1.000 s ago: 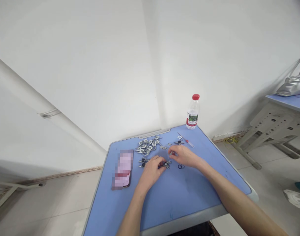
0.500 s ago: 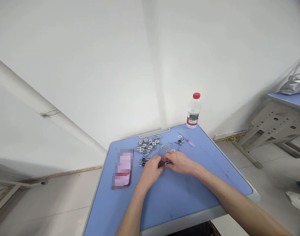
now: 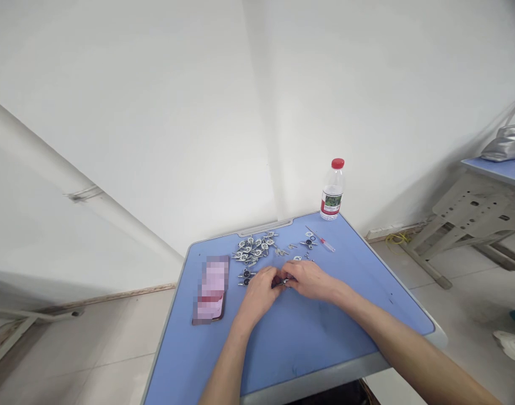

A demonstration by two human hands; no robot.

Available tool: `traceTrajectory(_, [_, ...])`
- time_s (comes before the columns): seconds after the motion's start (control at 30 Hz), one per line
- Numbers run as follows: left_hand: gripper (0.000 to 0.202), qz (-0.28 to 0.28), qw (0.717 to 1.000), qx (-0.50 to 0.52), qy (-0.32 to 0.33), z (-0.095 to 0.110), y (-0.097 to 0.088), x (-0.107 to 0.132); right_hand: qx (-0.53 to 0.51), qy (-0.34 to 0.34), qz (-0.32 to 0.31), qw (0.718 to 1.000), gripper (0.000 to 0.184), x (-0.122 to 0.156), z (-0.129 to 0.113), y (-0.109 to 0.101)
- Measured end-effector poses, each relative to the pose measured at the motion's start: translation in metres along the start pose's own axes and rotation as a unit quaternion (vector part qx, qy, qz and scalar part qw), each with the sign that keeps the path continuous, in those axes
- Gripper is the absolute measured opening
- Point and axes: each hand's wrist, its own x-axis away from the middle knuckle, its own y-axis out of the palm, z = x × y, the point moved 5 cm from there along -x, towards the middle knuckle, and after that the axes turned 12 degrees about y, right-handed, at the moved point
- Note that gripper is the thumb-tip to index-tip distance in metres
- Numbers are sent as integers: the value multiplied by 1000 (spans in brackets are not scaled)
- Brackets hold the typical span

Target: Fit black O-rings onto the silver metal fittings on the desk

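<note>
My left hand point(image 3: 260, 292) and my right hand point(image 3: 310, 279) meet over the middle of the blue table point(image 3: 308, 337). Together they pinch a small metal part point(image 3: 284, 280) with a dark centre, held between the fingertips just above the tabletop. A heap of similar silver metal parts point(image 3: 253, 250) lies beyond my left hand. Two finished-looking parts with black centres point(image 3: 245, 277) rest just left of my left hand. A few loose small pieces point(image 3: 303, 254) lie beyond my right hand.
A phone point(image 3: 211, 289) lies at the table's left side. A clear bottle with a red cap point(image 3: 332, 191) stands at the far right corner, with a thin red-handled tool point(image 3: 322, 241) near it. Another blue table point(image 3: 500, 169) with a silver bag point(image 3: 508, 143) stands to the right.
My right hand has drawn back from the loose pieces toward my left hand. Both hands now hold the small part together. The black rings that lay by my right hand are now out of sight.
</note>
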Motion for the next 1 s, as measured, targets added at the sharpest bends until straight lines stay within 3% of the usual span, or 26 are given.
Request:
traceTrajectory(0.2, [7, 4, 1000, 6, -3, -2, 1, 1, -14, 4, -1, 1000, 20, -1, 0, -2])
traceTrajectory(0.57, [8, 10, 1000, 23, -9, 0, 0, 1, 41, -4, 15, 999, 13, 1, -5, -3])
traceTrajectory(0.77, [19, 32, 996, 82, 22, 6, -8, 1, -79, 4, 39, 996, 12, -1, 3, -15])
traceTrajectory(1.0, [11, 58, 982, 177, 37, 8, -16, -3, -249, -4, 54, 967, 11, 2, -2, -28])
